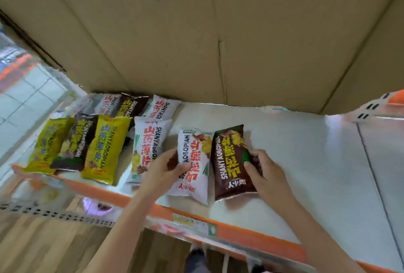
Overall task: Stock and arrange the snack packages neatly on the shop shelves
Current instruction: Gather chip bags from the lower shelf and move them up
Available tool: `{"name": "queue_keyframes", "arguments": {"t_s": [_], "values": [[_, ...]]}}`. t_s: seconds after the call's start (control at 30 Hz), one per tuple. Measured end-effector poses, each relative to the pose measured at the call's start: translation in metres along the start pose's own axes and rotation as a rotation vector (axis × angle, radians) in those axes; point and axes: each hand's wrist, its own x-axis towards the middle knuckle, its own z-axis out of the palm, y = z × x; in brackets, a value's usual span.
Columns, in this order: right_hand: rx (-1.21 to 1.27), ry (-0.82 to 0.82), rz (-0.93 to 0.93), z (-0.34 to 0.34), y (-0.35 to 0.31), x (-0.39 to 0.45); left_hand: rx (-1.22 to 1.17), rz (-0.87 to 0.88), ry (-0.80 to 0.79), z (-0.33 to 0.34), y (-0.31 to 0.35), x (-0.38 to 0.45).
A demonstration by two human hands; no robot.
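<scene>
left hand (166, 168) grips white packet (193, 164) — right hand (265, 172) brown packet (232, 163)

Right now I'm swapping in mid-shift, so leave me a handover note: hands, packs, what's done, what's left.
Left hand grips the white pack; right hand grips the brown pack. Both packs lie side by side at the front of the shelf.
Done: two rows of packs, including two yellow packs, cover the shelf's left end.
Left: square these two up, then fill the bare right side.
</scene>
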Motion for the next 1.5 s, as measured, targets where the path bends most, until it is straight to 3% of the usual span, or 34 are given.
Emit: {"name": "queue_keyframes", "arguments": {"t_s": [0.13, 0.23, 0.33, 0.57, 0.8, 1.03, 1.1, 1.17, 1.27, 1.37, 1.5], "values": [[0.032, 0.064, 0.152, 0.005, -0.010, -0.002, 0.209, 0.147, -0.121, -0.016, -0.005, 0.031], [-0.098, 0.152, 0.191, 0.012, -0.017, -0.001, 0.356, 0.274, -0.122, -0.027, -0.016, 0.040], [-0.177, 0.285, 0.214, 0.023, -0.021, -0.003, 0.348, 0.355, -0.105, -0.035, -0.026, 0.040], [-0.263, 0.613, 0.339, 0.056, -0.034, -0.013, 0.395, 0.342, -0.245, -0.034, -0.027, 0.030], [-0.290, 0.589, 0.440, 0.074, -0.044, -0.037, 0.839, 0.633, -0.220, -0.024, -0.011, 0.058], [-0.528, 0.731, 0.311, 0.060, -0.048, -0.060, 0.872, 0.837, -0.201, -0.022, 0.020, 0.101], [-0.646, 0.641, 0.216, 0.049, -0.049, -0.060, 0.884, 0.838, -0.140, -0.020, 0.026, 0.109], [-0.757, 0.426, 0.152, 0.042, -0.051, -0.057, 0.823, 0.835, -0.042, -0.016, 0.028, 0.107], [-0.750, 0.158, 0.220, 0.037, -0.049, -0.048, 0.665, 0.884, -0.019, -0.002, 0.029, 0.092], [-0.668, 0.122, 0.296, 0.027, -0.043, -0.041, 0.729, 0.895, -0.100, 0.008, 0.018, 0.073], [-0.725, 0.169, 0.349, 0.018, -0.035, -0.029, 0.774, 0.915, -0.064, 0.000, 0.003, 0.078]]}}
